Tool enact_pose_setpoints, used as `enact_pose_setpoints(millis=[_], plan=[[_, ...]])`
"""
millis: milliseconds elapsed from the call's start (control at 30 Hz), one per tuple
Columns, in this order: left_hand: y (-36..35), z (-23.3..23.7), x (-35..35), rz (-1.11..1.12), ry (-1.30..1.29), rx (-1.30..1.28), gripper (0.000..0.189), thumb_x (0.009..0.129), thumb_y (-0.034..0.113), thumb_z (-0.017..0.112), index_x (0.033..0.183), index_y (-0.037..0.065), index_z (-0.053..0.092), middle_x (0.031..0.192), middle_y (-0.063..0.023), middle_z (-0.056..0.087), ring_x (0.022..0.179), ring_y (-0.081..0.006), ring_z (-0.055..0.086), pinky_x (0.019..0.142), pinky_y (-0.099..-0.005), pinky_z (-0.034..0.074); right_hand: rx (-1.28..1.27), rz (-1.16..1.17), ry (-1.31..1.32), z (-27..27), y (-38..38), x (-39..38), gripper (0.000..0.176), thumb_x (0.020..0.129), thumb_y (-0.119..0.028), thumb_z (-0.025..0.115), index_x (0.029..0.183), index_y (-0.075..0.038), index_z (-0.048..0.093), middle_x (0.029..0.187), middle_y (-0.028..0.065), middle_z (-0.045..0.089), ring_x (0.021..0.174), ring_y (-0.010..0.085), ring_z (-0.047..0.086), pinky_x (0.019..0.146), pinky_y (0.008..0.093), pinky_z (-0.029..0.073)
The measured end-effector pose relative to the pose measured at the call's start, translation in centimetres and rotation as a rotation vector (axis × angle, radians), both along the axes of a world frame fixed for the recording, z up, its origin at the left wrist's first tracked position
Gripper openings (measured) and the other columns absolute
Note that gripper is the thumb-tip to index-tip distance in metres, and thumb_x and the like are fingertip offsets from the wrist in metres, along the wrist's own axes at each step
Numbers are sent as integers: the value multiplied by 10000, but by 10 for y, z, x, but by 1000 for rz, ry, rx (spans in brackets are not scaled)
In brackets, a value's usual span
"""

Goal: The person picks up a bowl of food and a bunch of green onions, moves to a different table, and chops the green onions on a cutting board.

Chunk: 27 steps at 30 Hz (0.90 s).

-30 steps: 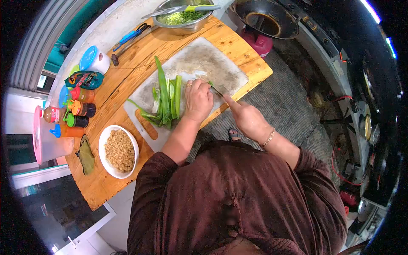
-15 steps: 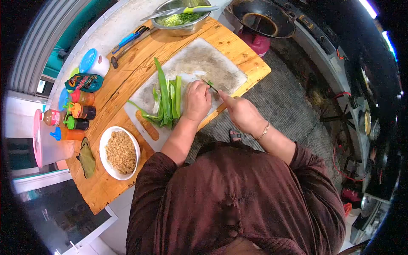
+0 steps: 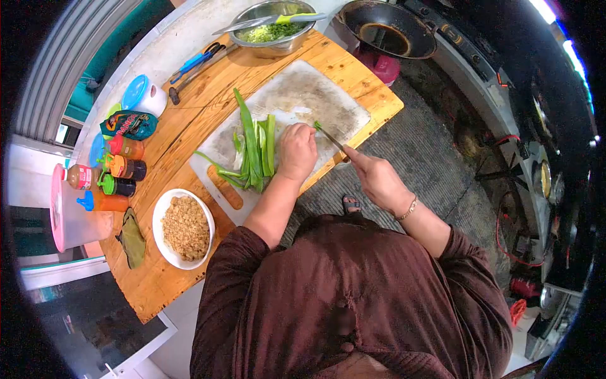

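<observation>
My left hand (image 3: 298,151) is closed on the white cutting board (image 3: 341,108), its curled fingers pressing down on green onion, mostly hidden beneath them. A small green onion end (image 3: 317,126) shows beside the fingertips, at the tip of the knife (image 3: 330,138). My right hand (image 3: 379,180) is wrapped round the knife's handle over the board's near edge, the blade pointing toward my left hand. Several long green onion stalks (image 3: 254,151) lie on the board just left of my left hand.
A metal bowl (image 3: 303,38) of chopped greens has another knife (image 3: 268,23) across it. A white bowl (image 3: 159,235) of brown crumbly food sits at the near left, by several sauce bottles (image 3: 126,167). A wok (image 3: 404,38) stands beyond the table's right corner.
The knife has drawn back toward my right, baring more blade between my hands. My right hand has shifted right and down. The whole view has shifted slightly.
</observation>
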<state>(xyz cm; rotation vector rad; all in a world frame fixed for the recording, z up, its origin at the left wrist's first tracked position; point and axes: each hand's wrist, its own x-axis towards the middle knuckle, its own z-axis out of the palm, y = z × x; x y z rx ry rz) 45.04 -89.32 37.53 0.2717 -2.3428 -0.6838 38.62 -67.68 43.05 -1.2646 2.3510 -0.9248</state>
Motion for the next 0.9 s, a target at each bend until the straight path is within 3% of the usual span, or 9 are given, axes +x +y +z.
enact_pose_setpoints(millis=[67, 200, 300, 400, 500, 600, 900], plan=[[-1, -1, -1, -3, 8, -11, 86, 787, -8, 663, 872, 5, 664, 923, -162, 677, 912, -372, 634, 831, -458, 507, -34, 19, 106, -11, -12, 0, 503, 917, -51, 495, 1420, -45, 518, 739, 246, 636, 746, 415, 681, 717, 495, 537], [0, -1, -1, -4, 29, -25, 80, 789, -17, 654, 866, 0, 661, 913, -166, 676, 897, -380, 634, 821, -461, 508, -53, -10, 56, -15, -36, -3, 496, 906, -68, 503, 1402, -59, 533, 864, 297, 658, 821, 454, 662, 733, 525, 518], [-2, -3, -3, -14, 42, -24, 75, 793, -20, 651, 866, -2, 660, 905, -177, 673, 880, -390, 635, 800, -463, 512, -35, -44, -11, -18, -53, -7, 407, 964, -56, 507, 1365, -43, 574, 1021, 303, 657, 935, 443, 668, 792, 467, 535], [-1, 0, -1, 1, 22, 8, 72, 798, -23, 649, 866, -4, 659, 895, -188, 668, 870, -397, 635, 782, -462, 514, -19, -37, -32, -14, -51, -5, 440, 955, -49, 501, 1391, -52, 554, 1032, 293, 663, 933, 439, 668, 797, 477, 530], [0, -1, 0, -4, 0, 38, 76, 805, -1, 641, 879, 14, 628, 881, -171, 630, 890, -380, 611, 804, -470, 494, 204, -28, -41, 6, -28, 3, 470, 948, -48, 509, 1417, -61, 531, 1020, 279, 669, 918, 428, 670, 795, 477, 527], [0, -1, 0, 1, -18, 78, 65, 810, 0, 642, 865, 15, 611, 894, -169, 614, 895, -383, 595, 808, -472, 483, 68, -47, 24, -2, -2, 12, 521, 913, -78, 520, 1433, -111, 523, 900, 286, 658, 875, 427, 661, 769, 516, 519], [0, 2, 2, -4, -27, 12, 72, 823, -4, 659, 857, 0, 595, 907, -184, 617, 886, -397, 598, 786, -465, 483, -108, 34, -2, -27, -21, -19, 441, 970, -44, 499, 1409, -64, 540, 998, 279, 667, 930, 435, 668, 820, 474, 533]])
